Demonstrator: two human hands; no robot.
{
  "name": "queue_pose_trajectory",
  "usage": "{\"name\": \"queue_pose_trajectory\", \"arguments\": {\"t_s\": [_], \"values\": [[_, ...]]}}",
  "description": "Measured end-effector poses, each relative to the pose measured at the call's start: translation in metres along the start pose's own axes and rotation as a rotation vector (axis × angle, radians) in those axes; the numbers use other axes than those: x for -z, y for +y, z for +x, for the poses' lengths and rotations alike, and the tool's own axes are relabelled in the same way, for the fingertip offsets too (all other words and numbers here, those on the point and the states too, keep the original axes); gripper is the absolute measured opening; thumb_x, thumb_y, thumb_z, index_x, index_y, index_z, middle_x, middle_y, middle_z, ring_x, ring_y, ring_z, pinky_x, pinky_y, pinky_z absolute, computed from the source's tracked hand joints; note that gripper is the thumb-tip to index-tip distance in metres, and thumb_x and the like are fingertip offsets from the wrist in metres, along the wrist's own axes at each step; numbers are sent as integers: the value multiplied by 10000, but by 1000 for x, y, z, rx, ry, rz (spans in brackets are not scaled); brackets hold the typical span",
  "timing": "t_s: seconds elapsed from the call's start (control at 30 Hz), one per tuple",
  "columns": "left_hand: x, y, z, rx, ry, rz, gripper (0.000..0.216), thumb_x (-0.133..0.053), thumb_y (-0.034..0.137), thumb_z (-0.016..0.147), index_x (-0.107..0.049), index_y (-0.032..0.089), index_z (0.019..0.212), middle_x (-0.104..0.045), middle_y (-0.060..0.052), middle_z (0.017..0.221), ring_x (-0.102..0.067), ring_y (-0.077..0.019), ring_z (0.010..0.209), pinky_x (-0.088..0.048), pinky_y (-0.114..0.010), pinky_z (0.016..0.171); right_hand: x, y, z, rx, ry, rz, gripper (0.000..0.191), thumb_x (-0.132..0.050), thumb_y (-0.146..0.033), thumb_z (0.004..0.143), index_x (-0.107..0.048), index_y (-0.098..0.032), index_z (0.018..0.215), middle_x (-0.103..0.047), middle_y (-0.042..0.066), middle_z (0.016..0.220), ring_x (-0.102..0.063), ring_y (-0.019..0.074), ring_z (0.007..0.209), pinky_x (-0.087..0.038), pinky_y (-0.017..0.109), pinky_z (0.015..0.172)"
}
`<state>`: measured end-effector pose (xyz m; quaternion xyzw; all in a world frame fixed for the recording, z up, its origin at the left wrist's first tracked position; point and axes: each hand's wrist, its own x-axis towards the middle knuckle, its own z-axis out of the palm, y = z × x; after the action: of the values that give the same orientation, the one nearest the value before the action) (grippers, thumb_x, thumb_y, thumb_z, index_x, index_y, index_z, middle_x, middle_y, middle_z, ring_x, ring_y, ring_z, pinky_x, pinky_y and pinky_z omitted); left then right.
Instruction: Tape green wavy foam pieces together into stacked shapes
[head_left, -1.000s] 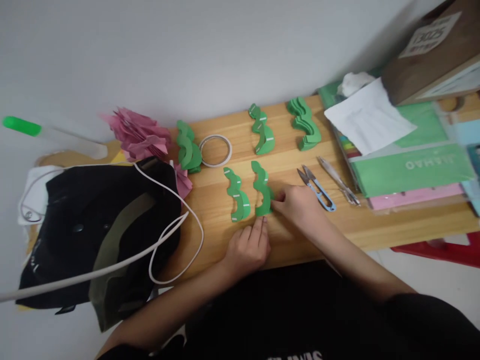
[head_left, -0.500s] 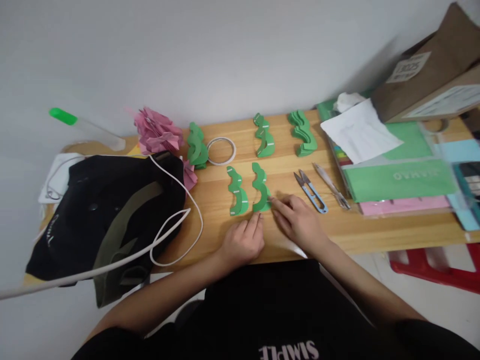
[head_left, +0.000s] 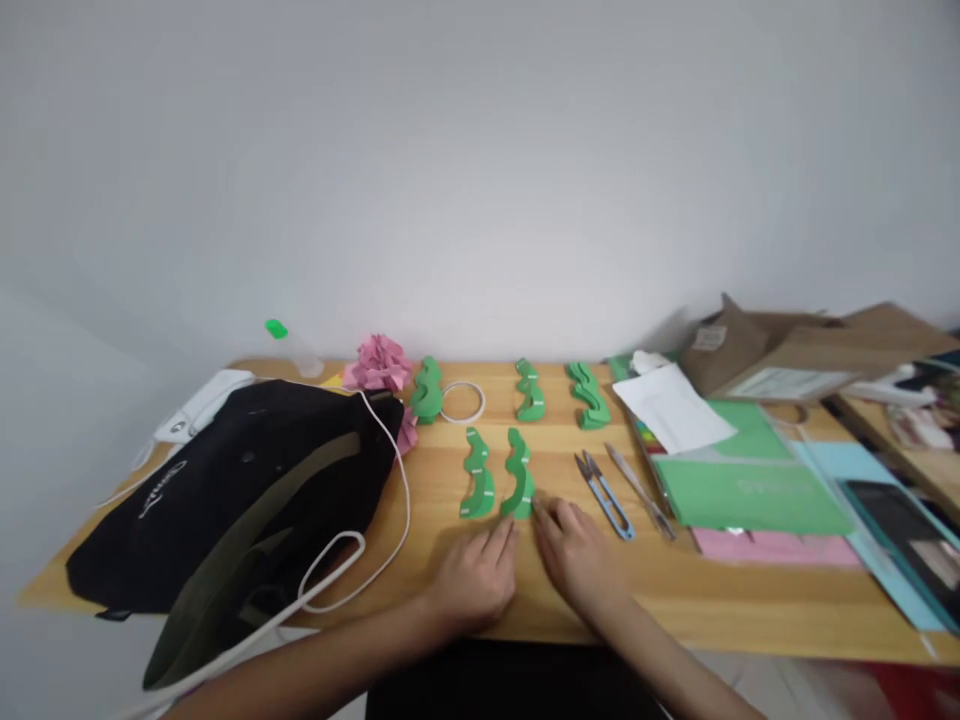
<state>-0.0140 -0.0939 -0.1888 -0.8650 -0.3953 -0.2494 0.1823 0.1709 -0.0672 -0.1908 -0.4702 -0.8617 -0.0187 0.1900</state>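
A wavy-edged green paper piece (head_left: 519, 485) with small white strips stands out on the wooden table in front of me. My left hand (head_left: 480, 572) is at its lower edge, the fingers pressed together and bent, the fingertips touching the paper. At its lower right corner are the closed fingertips of my right hand (head_left: 571, 550). Just to the left lies a similar green wavy piece (head_left: 478, 482) with white strips. Farther back are another such piece (head_left: 529, 395), a stack of green wavy pieces (head_left: 589, 397) and a green bundle (head_left: 427, 392) beside a tape roll (head_left: 483, 402).
Blue thread snips (head_left: 609, 500) and a slim pointed tool (head_left: 641, 492) lie right of my hands. A black bag (head_left: 247, 480) with a white cable (head_left: 409, 500) covers the left side. Pink paper flowers (head_left: 379, 363), green folders (head_left: 750, 490) and a cardboard box (head_left: 795, 350) stand around.
The view has tilted upward, so more wall shows and the table sits lower. Both hands stay at the same green piece, which now looks flatter, its white strips easier to see.
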Motion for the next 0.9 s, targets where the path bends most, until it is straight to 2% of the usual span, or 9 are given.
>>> {"name": "queue_pose_trajectory", "arguments": {"t_s": [0.17,0.23,0.27,0.33,0.43,0.53,0.6,0.7,0.9], "values": [[4,-2,-5,-135,132,-22,303,-417,112,862,-710,79,934,-761,-151,1002,-660,-144,596,-512,-252,507,10,6,15,-141,-136,152,301,-426,-155,926,-719,-151,994,-667,96,823,-661,191,735,-527,276,694],[16,-11,4,-131,107,-54,300,-418,138,887,-700,103,981,-755,-136,1019,-681,-145,683,-528,-249,566,15,11,24,-228,-178,222,281,-440,-157,899,-721,-162,913,-691,84,822,-675,184,750,-521,262,700],[22,-19,12,-94,68,-67,314,-412,162,900,-692,97,1027,-747,-149,1032,-697,-169,768,-549,-270,626,18,14,29,-260,-187,233,274,-443,-161,891,-717,-167,884,-702,76,816,-679,182,750,-518,258,696],[31,-42,35,306,-279,-59,292,-440,161,912,-677,142,1081,-720,-136,1107,-692,-202,933,-562,-302,759,23,24,36,-325,-183,213,289,-422,-189,901,-707,-169,857,-714,71,789,-673,185,715,-511,266,663],[29,-83,76,536,-445,-18,262,-421,137,950,-678,109,997,-700,-161,1014,-688,-241,898,-562,-366,760,35,40,40,-464,-157,130,326,-384,-229,924,-696,-141,968,-725,132,915,-671,231,798,-505,339,745],[8,-113,108,584,-583,-53,299,-588,328,935,-596,142,1169,-634,-90,1152,-643,-206,987,-558,-410,842,50,48,35,-570,-191,32,313,-453,-238,890,-669,-83,1055,-692,226,1033,-658,320,943,-478,420,826],[-8,-122,122,579,-637,-86,357,-592,350,930,-566,160,1231,-595,-102,1235,-620,-224,1049,-545,-436,881,58,47,29,-628,-317,-75,337,-481,-187,859,-643,-74,1133,-678,229,1057,-655,340,978,-467,417,836],[-23,-126,133,588,-688,-134,364,-593,347,929,-563,155,1237,-592,-107,1240,-619,-229,1055,-543,-439,883,65,41,23,-670,-482,-191,402,-453,-120,843,-601,-94,1216,-660,200,1117,-647,331,1024,-465,383,827],[-29,-132,139,694,-717,-264,358,-592,347,930,-563,166,1238,-591,-101,1242,-618,-228,1058,-544,-437,882,62,39,26,-702,-528,-157,357,-475,-114,801,-598,-102,1137,-653,186,1142,-649,293,1045,-471,339,791]]}}
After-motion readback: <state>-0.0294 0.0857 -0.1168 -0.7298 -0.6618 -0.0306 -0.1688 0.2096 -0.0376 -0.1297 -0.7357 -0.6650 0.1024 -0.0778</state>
